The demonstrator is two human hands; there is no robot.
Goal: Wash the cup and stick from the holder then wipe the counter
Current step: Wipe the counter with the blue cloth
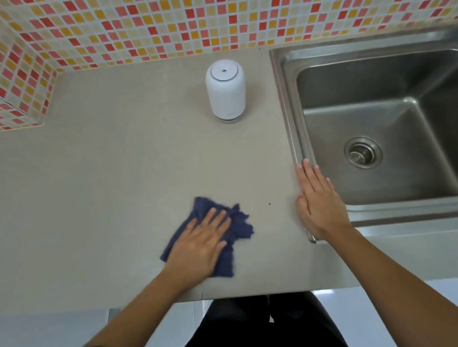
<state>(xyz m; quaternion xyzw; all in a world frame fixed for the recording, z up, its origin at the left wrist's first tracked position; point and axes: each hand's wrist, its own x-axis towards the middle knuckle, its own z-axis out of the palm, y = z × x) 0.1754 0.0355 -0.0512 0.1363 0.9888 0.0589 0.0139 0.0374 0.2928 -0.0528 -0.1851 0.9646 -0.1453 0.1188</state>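
While the left hand (204,242) lies flat on the dark blue cloth (212,228), fingers spread and pressed down, not curled round it, the wiping step looks under way. Cloth is crumpled on the beige counter (101,182), its long axis running on a diagonal from the wrist side up past the fingertips; a ragged corner sticks out just right of the fingers.

Right hand (319,202) rests open and flat, fingers together, on the left rim of the steel sink (294,114), holding nothing. It looks like a brace only.

White cylindrical holder (225,91) stands upright well beyond the left fingertips, slightly to their right, near the tiled wall (211,17). Cup and stick not visible; sink basin bare, so washing is probably done.

Relation that matters: unwiped counter spreads ahead of and left of the cloth fingers; a small dark speck (269,203) sits between the two hands, right of the cloth. Left hand holds the cloth, so it would sweep. Holder may block a forward stroke.
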